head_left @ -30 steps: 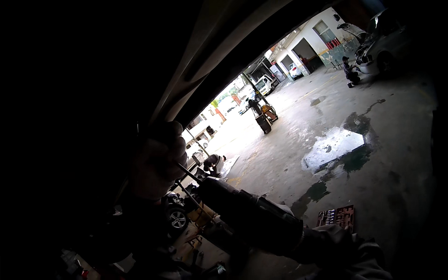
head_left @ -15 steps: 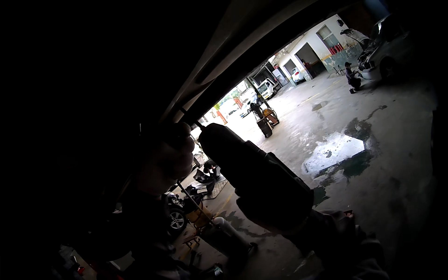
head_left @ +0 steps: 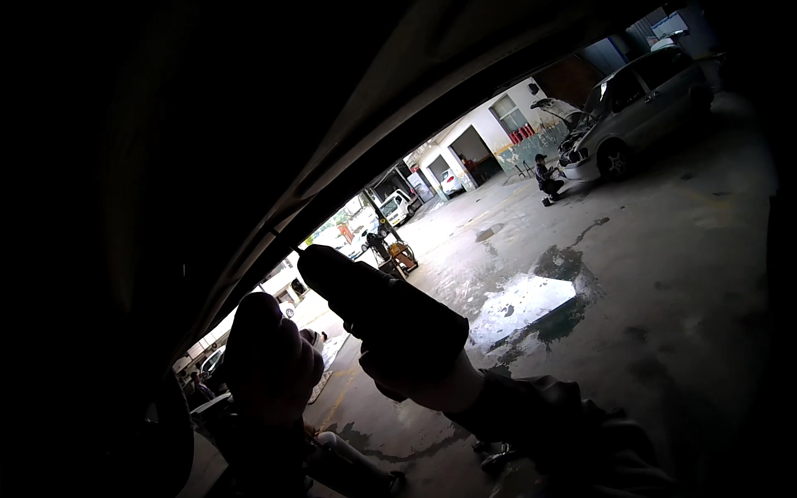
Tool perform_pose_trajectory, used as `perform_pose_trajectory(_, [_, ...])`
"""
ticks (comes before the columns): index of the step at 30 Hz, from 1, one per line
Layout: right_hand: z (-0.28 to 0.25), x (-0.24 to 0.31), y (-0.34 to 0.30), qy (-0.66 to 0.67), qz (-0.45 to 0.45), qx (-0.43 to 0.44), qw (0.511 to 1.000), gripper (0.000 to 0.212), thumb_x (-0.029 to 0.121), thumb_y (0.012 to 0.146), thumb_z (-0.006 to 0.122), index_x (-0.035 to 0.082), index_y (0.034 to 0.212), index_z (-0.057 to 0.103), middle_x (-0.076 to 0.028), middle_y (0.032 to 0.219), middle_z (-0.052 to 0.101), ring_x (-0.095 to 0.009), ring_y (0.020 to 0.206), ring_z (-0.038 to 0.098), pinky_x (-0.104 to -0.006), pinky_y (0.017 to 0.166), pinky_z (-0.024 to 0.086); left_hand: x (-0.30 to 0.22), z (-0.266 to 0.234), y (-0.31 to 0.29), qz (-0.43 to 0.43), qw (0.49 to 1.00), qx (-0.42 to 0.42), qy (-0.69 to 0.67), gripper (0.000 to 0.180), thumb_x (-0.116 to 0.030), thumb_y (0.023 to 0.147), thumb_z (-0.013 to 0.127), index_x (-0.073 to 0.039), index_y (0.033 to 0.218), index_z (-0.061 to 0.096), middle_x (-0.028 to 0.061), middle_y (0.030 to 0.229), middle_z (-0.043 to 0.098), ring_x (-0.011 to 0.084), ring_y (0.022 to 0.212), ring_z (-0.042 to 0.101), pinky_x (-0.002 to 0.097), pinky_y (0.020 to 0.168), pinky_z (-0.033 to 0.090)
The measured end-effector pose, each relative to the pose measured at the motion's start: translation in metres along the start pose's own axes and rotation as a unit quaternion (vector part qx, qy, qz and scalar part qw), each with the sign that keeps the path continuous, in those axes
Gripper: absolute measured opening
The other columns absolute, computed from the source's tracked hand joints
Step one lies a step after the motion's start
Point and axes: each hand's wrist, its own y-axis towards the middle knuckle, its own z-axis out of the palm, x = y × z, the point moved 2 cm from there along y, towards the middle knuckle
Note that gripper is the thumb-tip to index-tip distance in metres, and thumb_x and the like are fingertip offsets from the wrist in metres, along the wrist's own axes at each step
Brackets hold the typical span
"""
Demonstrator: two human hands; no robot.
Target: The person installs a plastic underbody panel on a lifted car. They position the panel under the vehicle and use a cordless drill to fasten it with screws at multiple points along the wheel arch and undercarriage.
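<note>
My right hand [head_left: 415, 375] grips a dark power drill [head_left: 378, 299], seen mostly as a silhouette. Its nose tilts up and to the left, and a thin bit [head_left: 288, 241] reaches toward the edge of a dark vehicle body panel [head_left: 332, 162] overhead. Whether the bit touches the panel cannot be made out. Just left of the drill and a little below its nose is my left hand [head_left: 278, 357], raised with its fingers curled closed. Anything inside those fingers is lost in shadow.
A grey cylinder [head_left: 349, 461] lies low near my left forearm. Out on the concrete floor, a person [head_left: 546, 178] crouches by a van [head_left: 631, 116] with its hood up. A wheeled cart [head_left: 398, 256] and a white truck [head_left: 397, 205] stand farther off. A bright wet patch [head_left: 523, 307] marks the floor.
The view has swung right, showing more of the van. My left hand has dropped away from beside the bit to below the drill's nose. The drill stays in my right hand.
</note>
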Motion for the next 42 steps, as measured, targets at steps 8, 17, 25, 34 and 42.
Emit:
perform_pose_trajectory(8, [0.009,-0.013,-0.019,0.134,0.206,0.050,0.968,0.032,0.008,0.079,0.068,0.003,0.109,0.058,-0.006,0.104,0.060,-0.018,0.094,0.061,-0.0321,0.080,0.052,-0.008,0.130,0.105,-0.054,0.876,0.138,0.458,0.026,-0.027,0.099,0.044,-0.005,0.090,0.055,-0.0040,0.052,0.040,0.0049,0.039,0.033,0.0213,0.034,0.024])
perform_pose_trajectory(17, [-0.016,0.019,-0.024,0.178,0.229,-0.047,0.956,0.024,0.009,0.082,0.068,0.005,0.105,0.061,0.000,0.091,0.061,-0.010,0.080,0.061,-0.0284,0.068,0.052,-0.009,0.209,0.181,0.010,0.853,0.313,0.417,0.017,-0.019,0.096,0.049,-0.003,0.095,0.055,-0.0038,0.057,0.043,0.0032,0.041,0.034,0.0216,0.036,0.026])
perform_pose_trajectory(25, [-0.072,0.147,-0.087,0.082,0.290,-0.101,0.948,0.048,0.002,0.082,0.065,0.004,0.129,0.053,-0.009,0.114,0.062,-0.018,0.095,0.061,-0.0316,0.081,0.052,-0.018,0.221,0.183,-0.119,0.888,0.230,0.380,0.019,-0.021,0.096,0.057,-0.003,0.092,0.061,-0.0020,0.058,0.050,0.0039,0.043,0.040,0.0216,0.042,0.035])
perform_pose_trajectory(34, [-0.135,0.235,-0.088,-0.377,0.108,-0.051,0.919,0.040,0.022,0.085,0.067,0.005,0.121,0.059,-0.015,0.107,0.061,-0.029,0.094,0.060,-0.0411,0.084,0.052,-0.027,0.228,0.169,-0.136,0.910,0.230,0.316,0.032,-0.028,0.104,0.041,-0.001,0.104,0.060,-0.0063,0.052,0.033,0.0025,0.040,0.028,0.0220,0.037,0.020])
perform_pose_trajectory(42, [-0.183,0.261,-0.061,-0.429,0.066,-0.034,0.900,0.038,0.022,0.086,0.065,0.005,0.119,0.060,-0.014,0.107,0.063,-0.030,0.098,0.061,-0.0403,0.088,0.051,-0.021,0.241,0.179,-0.167,0.921,0.225,0.270,0.017,-0.013,0.097,0.047,0.000,0.104,0.056,-0.0064,0.054,0.036,0.0031,0.041,0.031,0.0206,0.039,0.023])
